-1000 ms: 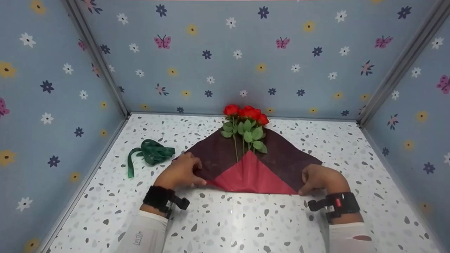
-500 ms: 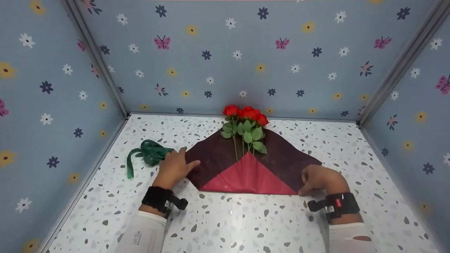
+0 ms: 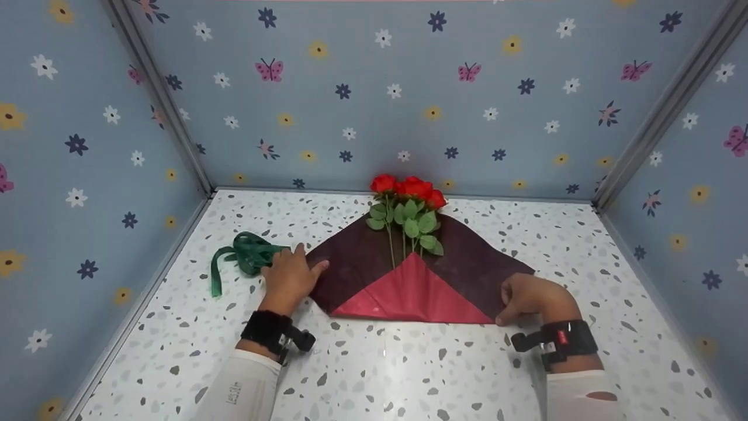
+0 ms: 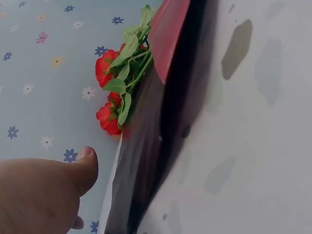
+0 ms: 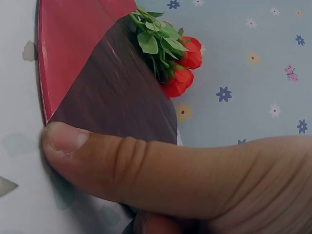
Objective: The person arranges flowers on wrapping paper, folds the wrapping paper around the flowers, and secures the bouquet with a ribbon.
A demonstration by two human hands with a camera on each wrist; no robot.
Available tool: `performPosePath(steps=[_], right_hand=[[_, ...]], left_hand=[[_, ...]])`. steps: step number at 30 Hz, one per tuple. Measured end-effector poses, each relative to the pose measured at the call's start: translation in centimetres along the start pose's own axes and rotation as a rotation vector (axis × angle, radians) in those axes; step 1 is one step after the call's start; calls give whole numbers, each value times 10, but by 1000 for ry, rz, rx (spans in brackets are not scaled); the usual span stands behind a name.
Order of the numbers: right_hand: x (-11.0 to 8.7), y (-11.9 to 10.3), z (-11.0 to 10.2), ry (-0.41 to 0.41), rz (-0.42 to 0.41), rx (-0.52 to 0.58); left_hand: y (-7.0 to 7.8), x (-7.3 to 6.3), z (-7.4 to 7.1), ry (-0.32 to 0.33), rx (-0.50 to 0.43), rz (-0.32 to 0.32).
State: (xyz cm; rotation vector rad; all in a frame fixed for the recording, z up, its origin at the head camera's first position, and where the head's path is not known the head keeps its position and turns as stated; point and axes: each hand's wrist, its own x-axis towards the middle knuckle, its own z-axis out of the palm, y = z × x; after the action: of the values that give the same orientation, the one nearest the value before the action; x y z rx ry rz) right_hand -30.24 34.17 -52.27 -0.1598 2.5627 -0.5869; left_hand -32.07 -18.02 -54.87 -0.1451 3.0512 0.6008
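Observation:
Several red artificial roses (image 3: 415, 187) with green leaves lie on dark maroon wrapping paper (image 3: 473, 251), whose bottom part is folded up into a crimson triangle (image 3: 418, 292) over the stems. My right hand (image 3: 534, 295) pinches the paper's lower right corner; in the right wrist view its thumb (image 5: 122, 161) lies across the corner. At the paper's left corner my left hand (image 3: 289, 278) has its fingers spread and its thumb pointing over the edge. The left wrist view shows that thumb (image 4: 85, 168) beside the paper's raised edge. A green ribbon bundle (image 3: 251, 254) sits right at the left fingertips.
All of this lies on a white speckled tabletop (image 3: 374, 374). Blue panels with flowers and butterflies enclose it: a back wall (image 3: 362, 64) close behind the roses, a left wall (image 3: 87, 234) and a right wall (image 3: 689, 216).
My left hand has let go of the paper's lower left edge and moved up and left toward the ribbon, its fingers spreading. That corner now lies flatter. My right hand has stayed put.

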Motion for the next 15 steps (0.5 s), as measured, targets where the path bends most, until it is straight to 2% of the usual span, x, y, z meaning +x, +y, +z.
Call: performPosePath(steps=[3, 7, 12, 15], right_hand=[[0, 1, 0, 2, -12, 1], [1, 1, 0, 2, -9, -5], [1, 1, 0, -3, -5, -18], [1, 1, -1, -9, -4, -10]], left_hand=[[-1, 2, 0, -12, -29, -29], [-1, 2, -2, -39, -161, -28], [3, 1, -9, -134, -444, 33], [10, 0, -15, -244, -679, 64]])
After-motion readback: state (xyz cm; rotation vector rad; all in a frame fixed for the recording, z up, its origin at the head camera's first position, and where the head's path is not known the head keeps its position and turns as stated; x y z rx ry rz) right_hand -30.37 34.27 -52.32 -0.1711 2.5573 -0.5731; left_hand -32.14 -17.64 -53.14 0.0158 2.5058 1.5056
